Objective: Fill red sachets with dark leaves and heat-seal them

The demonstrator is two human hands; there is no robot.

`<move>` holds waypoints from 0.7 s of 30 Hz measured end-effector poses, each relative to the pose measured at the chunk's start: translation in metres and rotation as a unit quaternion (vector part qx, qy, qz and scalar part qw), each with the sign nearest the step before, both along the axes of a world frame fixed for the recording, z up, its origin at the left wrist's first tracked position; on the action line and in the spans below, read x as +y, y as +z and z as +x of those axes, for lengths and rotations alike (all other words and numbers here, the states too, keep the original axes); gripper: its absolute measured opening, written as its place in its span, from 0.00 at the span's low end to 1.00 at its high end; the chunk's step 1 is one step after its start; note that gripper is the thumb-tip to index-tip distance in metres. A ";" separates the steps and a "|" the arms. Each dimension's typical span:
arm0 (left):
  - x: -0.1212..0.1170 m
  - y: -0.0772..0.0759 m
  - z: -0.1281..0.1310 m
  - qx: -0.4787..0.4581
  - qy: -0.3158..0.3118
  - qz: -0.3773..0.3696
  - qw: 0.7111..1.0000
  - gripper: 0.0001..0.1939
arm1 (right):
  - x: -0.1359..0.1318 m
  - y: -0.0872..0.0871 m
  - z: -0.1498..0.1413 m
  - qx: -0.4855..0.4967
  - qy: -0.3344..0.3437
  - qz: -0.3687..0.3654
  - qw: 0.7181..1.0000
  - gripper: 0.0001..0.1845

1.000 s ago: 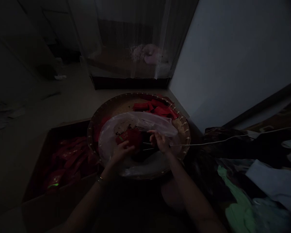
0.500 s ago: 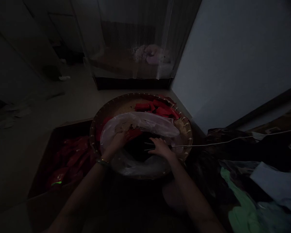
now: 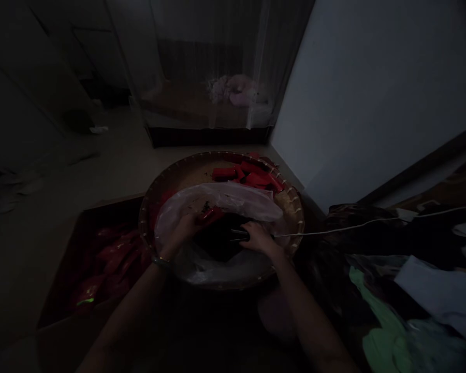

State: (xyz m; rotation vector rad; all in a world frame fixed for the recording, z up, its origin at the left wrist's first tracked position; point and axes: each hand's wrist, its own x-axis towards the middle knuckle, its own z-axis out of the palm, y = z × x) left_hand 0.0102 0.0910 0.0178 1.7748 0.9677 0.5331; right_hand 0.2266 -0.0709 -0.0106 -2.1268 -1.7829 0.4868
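Observation:
The view is dim. In my left hand (image 3: 185, 229), fingers closed, is a shiny red packet (image 3: 213, 214), held over a clear plastic bag with dark loose contents (image 3: 215, 238). My right hand (image 3: 258, 237) is closed around a tool with two thin metal prongs (image 3: 237, 235), which point left over the dark contents. From its back end a white cord (image 3: 330, 233) runs off to the right. The plastic bag (image 3: 252, 199) lies open in a round woven bamboo tray (image 3: 144, 207). Several red packets (image 3: 252, 175) lie at the tray's far side.
Left of the tray, an open box (image 3: 64, 264) holds many red packets. Clothes and a green cloth (image 3: 384, 331) are piled at the right. A pale wall (image 3: 373, 93) rises behind them. Beyond the tray hangs a sheer curtain (image 3: 202, 62).
The red packet now shows more plainly at my left fingers, which have shifted slightly. My right hand keeps its place with the pronged tool. The whole view has moved a little.

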 end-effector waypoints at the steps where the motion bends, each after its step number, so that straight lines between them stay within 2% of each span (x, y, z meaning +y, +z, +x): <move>1: -0.004 0.000 -0.001 0.008 -0.014 0.005 1.000 0.16 | 0.002 0.003 -0.004 0.032 -0.004 0.047 0.998 0.28; 4: -0.021 -0.001 0.000 0.035 -0.034 0.028 0.998 0.19 | 0.009 0.016 -0.021 0.115 -0.020 0.201 0.973 0.28; 7: -0.043 0.001 0.003 0.035 -0.062 0.023 0.997 0.15 | 0.014 0.025 -0.038 0.132 0.017 0.268 0.954 0.25; 10: -0.059 0.004 0.005 0.032 -0.060 -0.015 0.998 0.14 | 0.013 0.026 -0.050 0.109 0.015 0.289 0.951 0.20; 13: -0.066 0.002 0.004 0.019 -0.044 -0.037 0.998 0.16 | 0.009 0.023 -0.056 0.084 0.005 0.302 0.950 0.19; 21: -0.065 -0.025 0.001 0.012 -0.055 -0.051 0.997 0.18 | 0.002 0.022 -0.059 0.049 0.020 0.311 0.949 0.18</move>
